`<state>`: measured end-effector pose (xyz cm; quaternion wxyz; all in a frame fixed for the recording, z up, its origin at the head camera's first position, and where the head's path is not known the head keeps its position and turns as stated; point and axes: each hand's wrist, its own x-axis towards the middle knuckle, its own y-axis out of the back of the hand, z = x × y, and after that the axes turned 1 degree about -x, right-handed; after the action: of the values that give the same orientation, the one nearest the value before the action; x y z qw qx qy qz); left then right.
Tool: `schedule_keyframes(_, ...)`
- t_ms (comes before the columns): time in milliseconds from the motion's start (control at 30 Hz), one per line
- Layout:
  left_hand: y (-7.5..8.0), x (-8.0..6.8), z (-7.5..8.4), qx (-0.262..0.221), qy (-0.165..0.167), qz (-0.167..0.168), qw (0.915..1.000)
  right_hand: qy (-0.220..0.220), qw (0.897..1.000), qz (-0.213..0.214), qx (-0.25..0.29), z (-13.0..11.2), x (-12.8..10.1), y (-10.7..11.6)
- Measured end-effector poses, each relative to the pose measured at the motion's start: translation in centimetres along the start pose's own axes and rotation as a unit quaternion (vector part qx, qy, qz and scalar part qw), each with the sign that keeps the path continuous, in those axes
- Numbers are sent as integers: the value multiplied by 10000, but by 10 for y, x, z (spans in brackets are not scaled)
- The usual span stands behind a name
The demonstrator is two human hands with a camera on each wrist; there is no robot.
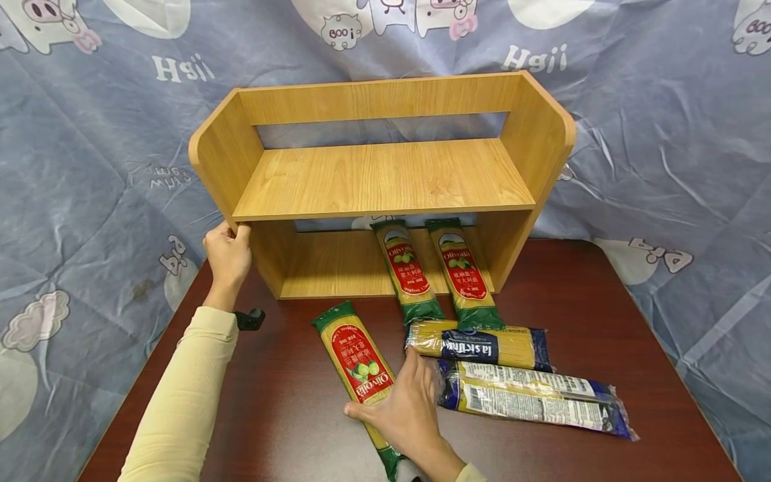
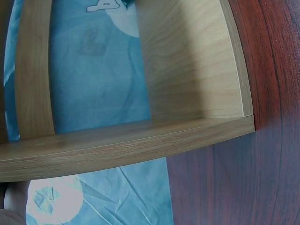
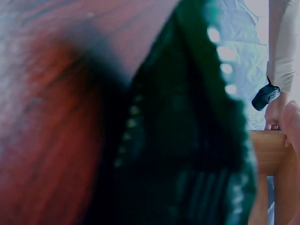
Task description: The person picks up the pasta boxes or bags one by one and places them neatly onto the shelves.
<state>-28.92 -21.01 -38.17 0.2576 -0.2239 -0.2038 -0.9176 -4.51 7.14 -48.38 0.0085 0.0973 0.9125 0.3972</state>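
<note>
My left hand (image 1: 229,258) grips the left side panel of a wooden shelf (image 1: 379,177) near its middle board. In the left wrist view that panel (image 2: 126,145) fills much of the picture, and only a bit of the hand shows at the lower left corner. Over a spaghetti packet (image 1: 357,361) with green ends and a red label, my right hand (image 1: 403,405) spreads thumb and fingers apart. Whether it touches the packet cannot be told. The packet's green end (image 3: 183,131) looms blurred in the right wrist view.
Two similar packets, one (image 1: 408,268) left of the other (image 1: 462,271), lie partly in the lower compartment, ends jutting out in front. On the dark red table (image 1: 265,402) lie a blue-labelled pasta packet (image 1: 482,345) and a blue-ended one (image 1: 536,395). A patterned cloth (image 1: 90,167) hangs behind.
</note>
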Motion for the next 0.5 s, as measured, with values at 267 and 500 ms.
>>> schedule_keyframes(267, 0, -1, 0, 17, 5, -30, 10000, -22, 10000, -59, 14, 7, -1, -7)
schedule_keyframes(500, 0, 0, 0, 9, -3, -18, 10000, 6, 9999, -17, -138, 11, -3, -13)
